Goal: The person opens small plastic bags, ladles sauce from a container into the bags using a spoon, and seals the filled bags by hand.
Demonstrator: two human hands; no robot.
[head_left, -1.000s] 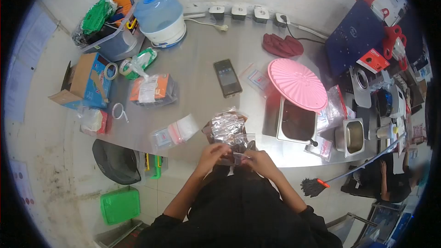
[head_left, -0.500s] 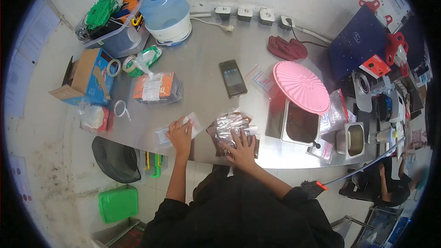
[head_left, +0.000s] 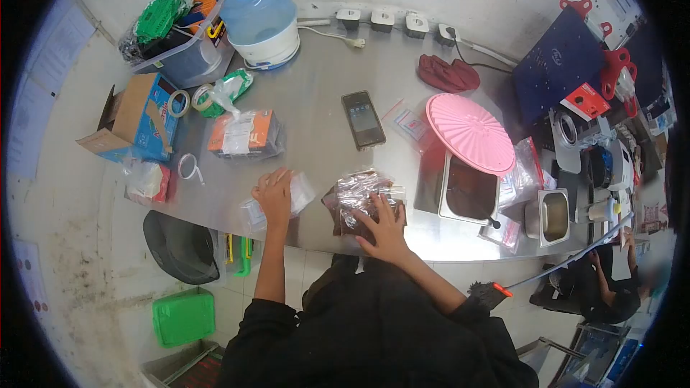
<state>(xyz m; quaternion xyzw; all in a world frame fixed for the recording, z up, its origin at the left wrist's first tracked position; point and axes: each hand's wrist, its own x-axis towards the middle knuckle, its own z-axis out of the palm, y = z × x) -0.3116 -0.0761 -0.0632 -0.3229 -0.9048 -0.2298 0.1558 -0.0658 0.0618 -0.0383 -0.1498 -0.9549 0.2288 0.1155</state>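
My left hand (head_left: 272,197) rests near the front edge of the steel table, its fingers curled together on a clear plastic bag (head_left: 302,192) with whitish parts. To its right lies a shiny clear plastic packet (head_left: 359,188) with something dark brown in or under it. On that packet my right hand (head_left: 384,228) lies with its fingers spread, pressing on the lower right part. What the packet contains is hard to make out through the glare. Beyond both hands a smartphone (head_left: 363,121) lies face up with its screen lit.
A pink lid (head_left: 471,133) leans over a steel container (head_left: 468,190) on the right, beside a smaller steel pan (head_left: 553,217). At left are a wrapped orange box (head_left: 244,134), a blue carton (head_left: 147,118) and a blue-domed appliance (head_left: 259,25). A person (head_left: 611,287) sits far right.
My left hand has drawn its fingers closer together and shifted slightly left and up on the bag. My right hand has slid a little right and down over the packet.
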